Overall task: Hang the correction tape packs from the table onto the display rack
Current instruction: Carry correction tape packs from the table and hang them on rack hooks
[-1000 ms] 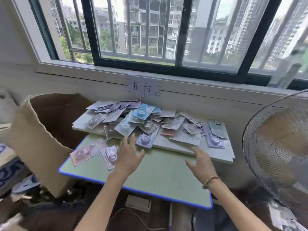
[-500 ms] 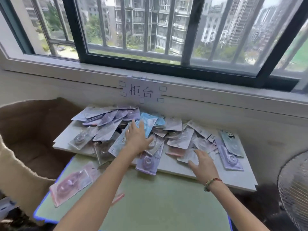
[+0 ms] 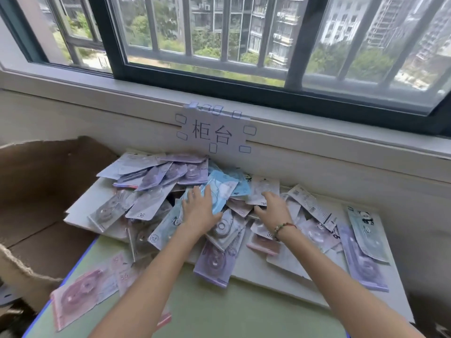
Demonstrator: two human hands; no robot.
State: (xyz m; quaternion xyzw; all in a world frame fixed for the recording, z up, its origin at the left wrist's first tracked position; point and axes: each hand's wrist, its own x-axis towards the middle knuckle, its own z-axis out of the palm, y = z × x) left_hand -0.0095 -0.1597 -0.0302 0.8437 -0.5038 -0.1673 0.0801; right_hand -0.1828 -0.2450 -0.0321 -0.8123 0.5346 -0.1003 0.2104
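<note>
Head view: the correction tape packs (image 3: 170, 198) lie in a loose, overlapping heap on a white board (image 3: 80, 211) set across the green table (image 3: 219, 311), under a paper sign (image 3: 213, 132) taped below the window. A few pink packs (image 3: 83, 293) lie apart on the table's near left corner, and a purple pack (image 3: 216, 262) overhangs the board's front edge. The left hand (image 3: 199, 211) lies flat, fingers spread, pressing on a blue pack (image 3: 220, 189) in the middle of the heap. The right hand (image 3: 273, 211) rests on the packs just beside it, fingers slightly bent; whether it pinches a card cannot be told. Nothing is lifted yet. No display rack is in view.

Assessment: the step in hand appears to be choosing packs. Risks: the glossy cards overlap, so drawing one out may drag its neighbours, tipping the overhanging purple pack off the board or pushing left-edge packs into the open cardboard box (image 3: 36, 191) alongside. Taking several at once may bend cards or tear hang holes.
</note>
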